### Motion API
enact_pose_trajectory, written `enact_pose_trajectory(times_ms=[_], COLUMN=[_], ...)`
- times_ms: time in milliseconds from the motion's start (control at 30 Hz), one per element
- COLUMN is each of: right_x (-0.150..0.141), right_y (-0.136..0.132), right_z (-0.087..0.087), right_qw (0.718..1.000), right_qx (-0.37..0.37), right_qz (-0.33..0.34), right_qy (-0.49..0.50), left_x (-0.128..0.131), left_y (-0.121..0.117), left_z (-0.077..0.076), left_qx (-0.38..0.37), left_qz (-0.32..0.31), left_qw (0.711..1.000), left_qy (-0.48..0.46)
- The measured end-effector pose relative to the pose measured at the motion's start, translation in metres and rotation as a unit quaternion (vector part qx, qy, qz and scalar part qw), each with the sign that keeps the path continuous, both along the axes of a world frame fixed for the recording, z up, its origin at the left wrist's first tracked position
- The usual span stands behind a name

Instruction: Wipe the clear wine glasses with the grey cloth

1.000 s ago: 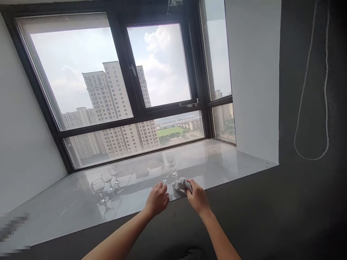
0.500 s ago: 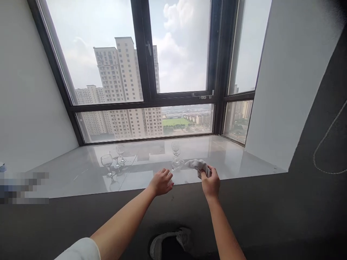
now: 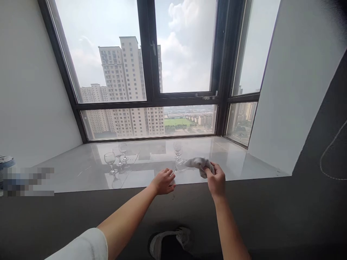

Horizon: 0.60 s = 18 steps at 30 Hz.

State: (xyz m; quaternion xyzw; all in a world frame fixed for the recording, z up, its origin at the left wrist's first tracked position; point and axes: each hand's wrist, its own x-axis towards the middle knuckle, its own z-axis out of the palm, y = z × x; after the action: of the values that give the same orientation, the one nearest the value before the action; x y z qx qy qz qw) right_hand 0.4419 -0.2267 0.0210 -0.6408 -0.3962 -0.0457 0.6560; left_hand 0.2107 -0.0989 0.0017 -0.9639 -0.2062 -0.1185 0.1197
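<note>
My left hand [image 3: 163, 181] is closed around a clear wine glass [image 3: 172, 182] at the front edge of the sill. Most of that glass is hidden by the fingers, and its foot points away towards the window. A crumpled grey cloth [image 3: 198, 163] is pinched in my right hand [image 3: 217, 179], just right of the glass. Beyond my hands, another wine glass [image 3: 178, 147] stands upright. Three more stand grouped on the left: a nearer glass [image 3: 110, 158], a middle glass [image 3: 118, 153] and a far glass [image 3: 123, 148].
The glossy pale windowsill [image 3: 81, 171] ends in a front edge above a dark wall. Behind it is a dark-framed window [image 3: 151, 104]. A partly blurred item [image 3: 7, 162] sits at the far left. A cord [image 3: 322, 159] hangs at right, and a shoe [image 3: 183, 236] shows below.
The view has shifted slightly, so the scene sits a little further right. The cloth has moved slightly in my right hand, and the held glass's foot shows less clearly. Both hands keep their grip.
</note>
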Motion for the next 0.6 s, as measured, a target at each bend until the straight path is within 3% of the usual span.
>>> enact_pose_trajectory(times_ms=[167,400,600], right_x=[-0.009,-0.012,-0.021], right_y=[-0.005,-0.002,-0.006], right_z=[0.009,0.004,0.011], right_qw=[0.996,0.978,0.97], right_qx=[-0.057,-0.134,-0.141], right_qz=[0.023,0.086,0.104], right_qy=[-0.062,-0.138,-0.17], left_x=[-0.001,-0.002,0.0], left_y=[0.0,0.0,0.003], left_z=[0.0,0.0,-0.004], left_qx=[0.01,0.019,0.047], left_qz=[-0.009,-0.037,-0.045], left_qw=[1.0,0.999,0.998], left_qy=[0.011,0.014,0.015])
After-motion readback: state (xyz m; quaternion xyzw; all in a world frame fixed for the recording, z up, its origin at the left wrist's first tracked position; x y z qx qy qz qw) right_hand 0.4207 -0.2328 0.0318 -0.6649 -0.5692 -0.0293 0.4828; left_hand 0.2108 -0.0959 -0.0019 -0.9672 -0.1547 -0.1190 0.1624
